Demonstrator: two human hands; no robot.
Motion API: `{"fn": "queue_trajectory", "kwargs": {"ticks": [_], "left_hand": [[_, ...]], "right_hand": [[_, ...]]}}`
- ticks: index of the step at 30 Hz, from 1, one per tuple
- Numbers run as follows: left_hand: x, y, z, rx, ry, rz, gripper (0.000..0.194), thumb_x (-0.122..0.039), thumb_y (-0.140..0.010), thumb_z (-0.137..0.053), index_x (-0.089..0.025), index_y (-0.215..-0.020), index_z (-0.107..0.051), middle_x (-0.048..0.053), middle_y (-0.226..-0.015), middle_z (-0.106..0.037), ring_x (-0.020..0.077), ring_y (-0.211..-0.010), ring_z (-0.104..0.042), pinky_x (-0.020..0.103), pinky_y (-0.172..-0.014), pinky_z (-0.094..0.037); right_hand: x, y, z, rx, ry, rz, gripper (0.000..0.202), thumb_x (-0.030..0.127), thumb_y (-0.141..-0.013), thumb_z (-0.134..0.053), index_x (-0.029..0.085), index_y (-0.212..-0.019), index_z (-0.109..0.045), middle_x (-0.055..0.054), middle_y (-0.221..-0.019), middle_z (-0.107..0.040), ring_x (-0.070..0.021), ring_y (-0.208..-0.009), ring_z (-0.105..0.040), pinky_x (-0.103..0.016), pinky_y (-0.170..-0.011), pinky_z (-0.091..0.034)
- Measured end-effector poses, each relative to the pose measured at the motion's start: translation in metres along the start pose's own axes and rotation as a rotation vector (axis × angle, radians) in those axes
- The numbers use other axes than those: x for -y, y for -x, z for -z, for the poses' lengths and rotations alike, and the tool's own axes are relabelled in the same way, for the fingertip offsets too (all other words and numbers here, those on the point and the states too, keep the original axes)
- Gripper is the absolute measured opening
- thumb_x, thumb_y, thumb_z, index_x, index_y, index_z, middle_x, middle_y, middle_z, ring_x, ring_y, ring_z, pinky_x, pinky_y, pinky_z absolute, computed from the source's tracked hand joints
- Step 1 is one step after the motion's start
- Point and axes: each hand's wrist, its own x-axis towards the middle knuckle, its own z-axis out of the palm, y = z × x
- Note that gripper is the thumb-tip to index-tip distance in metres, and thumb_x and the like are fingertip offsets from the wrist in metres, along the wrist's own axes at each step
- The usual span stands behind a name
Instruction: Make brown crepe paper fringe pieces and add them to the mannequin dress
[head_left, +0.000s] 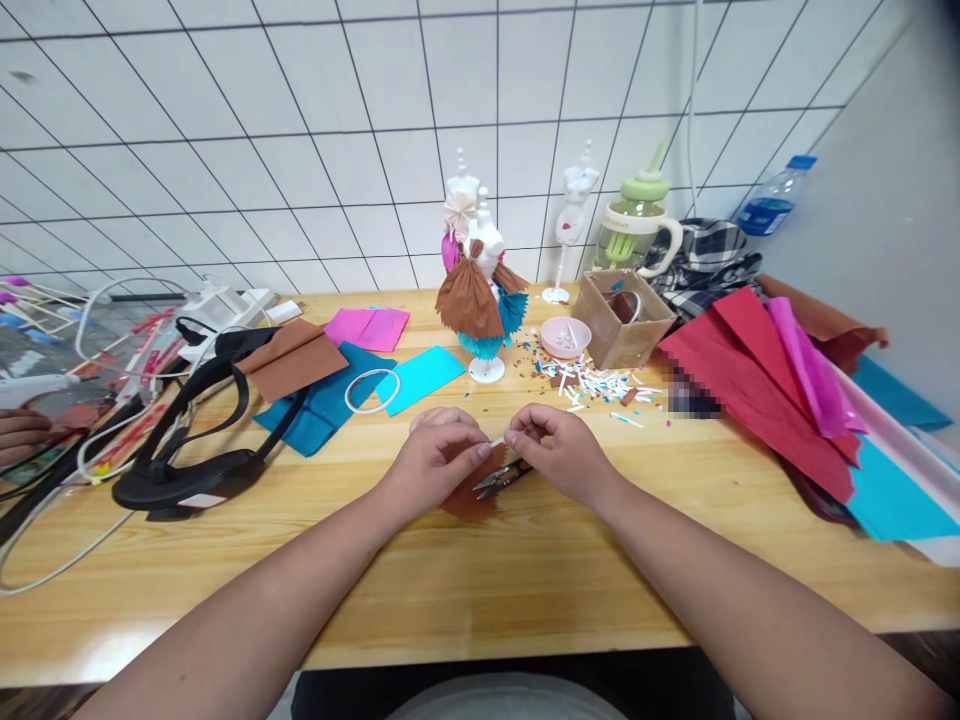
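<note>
At the middle of the table, my left hand (pixel 441 452) and my right hand (pixel 561 452) face each other, fingertips pinched. Between them runs a small white strip (pixel 498 441), each hand gripping an end. A piece of brown crepe paper (pixel 471 505) with a jagged edge lies beneath my fingers, partly covered by my left hand. Black thread snips (pixel 501 481) rest over that paper, their pointed blades to the left and their other end hidden under my right hand. Behind my hands stands a small white mannequin (pixel 486 240) dressed in pleated brown and teal paper.
Paper scraps (pixel 600 383) spread around a pink bowl (pixel 565 338) and a cardboard box (pixel 626 325). A tape ring (pixel 373 391) lies on coloured sheets at left, beside a black head strap (pixel 202 470). Red paper (pixel 750 380) is piled right. Another person's hand (pixel 22 437) shows far left.
</note>
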Motion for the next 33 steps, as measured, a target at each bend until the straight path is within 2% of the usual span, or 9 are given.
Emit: {"fn": "queue_trajectory", "kwargs": {"ticks": [3,6,10,13,17,22,26,30,33], "left_hand": [[-0.004,0.002,0.001,-0.009,0.084,-0.057,0.02,-0.036,-0.085,-0.06,-0.022,-0.078,-0.073,0.003,-0.075,-0.063,0.017,-0.078,-0.057,0.034,-0.08,-0.045],[-0.004,0.004,0.002,-0.042,0.198,-0.03,0.02,-0.038,-0.082,-0.064,-0.022,-0.078,-0.075,0.004,-0.074,-0.062,0.0175,-0.077,-0.058,0.034,-0.079,-0.046],[0.005,0.002,0.0,-0.037,0.439,0.133,0.024,-0.04,-0.083,-0.062,-0.021,-0.087,-0.077,0.008,-0.095,-0.066,0.0216,-0.094,-0.06,0.037,-0.092,-0.045],[0.015,0.001,-0.005,-0.008,0.677,0.167,0.028,-0.039,-0.086,-0.058,-0.022,-0.1,-0.075,0.009,-0.118,-0.063,0.0259,-0.117,-0.054,0.04,-0.106,-0.036],[0.019,0.003,-0.008,0.081,0.761,0.21,0.028,-0.038,-0.085,-0.06,-0.022,-0.103,-0.074,0.009,-0.125,-0.061,0.0288,-0.123,-0.05,0.043,-0.11,-0.031],[0.009,0.004,-0.005,0.146,0.723,0.186,0.032,-0.037,-0.082,-0.063,-0.024,-0.11,-0.072,0.009,-0.128,-0.06,0.03,-0.123,-0.051,0.044,-0.108,-0.034],[0.0,0.003,-0.004,0.166,0.524,0.119,0.03,-0.034,-0.084,-0.061,-0.024,-0.11,-0.071,0.008,-0.123,-0.062,0.0265,-0.119,-0.054,0.041,-0.105,-0.037],[0.0,0.001,-0.008,0.042,0.249,0.051,0.022,-0.031,-0.084,-0.06,-0.022,-0.098,-0.074,0.008,-0.106,-0.068,0.0223,-0.105,-0.06,0.037,-0.097,-0.043],[0.003,0.0,-0.009,-0.051,0.113,0.005,0.016,-0.031,-0.083,-0.062,-0.02,-0.086,-0.074,0.007,-0.091,-0.07,0.0203,-0.091,-0.063,0.035,-0.088,-0.047]], "right_hand": [[-0.001,0.0,0.0,0.004,0.026,0.012,0.01,0.027,-0.079,-0.059,0.021,-0.072,-0.06,0.002,-0.063,-0.058,-0.0123,-0.058,-0.05,-0.025,-0.055,-0.04],[-0.004,0.0,0.003,-0.112,0.114,0.053,0.007,0.024,-0.08,-0.058,0.021,-0.086,-0.062,0.001,-0.07,-0.061,-0.0122,-0.057,-0.051,-0.026,-0.055,-0.041],[-0.002,0.003,0.008,-0.299,0.346,0.311,0.021,0.023,-0.084,-0.057,0.021,-0.104,-0.061,-0.002,-0.083,-0.066,-0.0146,-0.067,-0.056,-0.028,-0.065,-0.043],[0.002,0.007,0.006,-0.273,0.47,0.531,0.012,0.028,-0.087,-0.058,0.022,-0.092,-0.066,-0.003,-0.084,-0.069,-0.0175,-0.079,-0.059,-0.03,-0.073,-0.042],[0.001,0.008,0.001,-0.221,0.608,0.595,0.015,0.03,-0.089,-0.057,0.023,-0.094,-0.069,-0.002,-0.087,-0.072,-0.0173,-0.081,-0.06,-0.031,-0.075,-0.039],[-0.001,0.008,0.002,-0.242,0.665,0.568,0.016,0.029,-0.089,-0.055,0.023,-0.087,-0.07,-0.002,-0.083,-0.072,-0.0163,-0.076,-0.06,-0.031,-0.073,-0.035],[0.001,0.006,0.0,-0.237,0.579,0.467,0.011,0.025,-0.083,-0.059,0.021,-0.079,-0.069,-0.002,-0.077,-0.07,-0.0161,-0.074,-0.059,-0.031,-0.072,-0.037],[0.001,0.004,-0.008,-0.149,0.244,0.188,0.008,0.022,-0.079,-0.061,0.019,-0.077,-0.069,0.001,-0.067,-0.065,-0.0115,-0.059,-0.054,-0.024,-0.058,-0.04],[0.0,0.004,-0.013,-0.097,0.09,0.071,0.011,0.024,-0.08,-0.061,0.019,-0.078,-0.07,0.001,-0.063,-0.064,-0.0108,-0.054,-0.051,-0.023,-0.051,-0.039]]}}
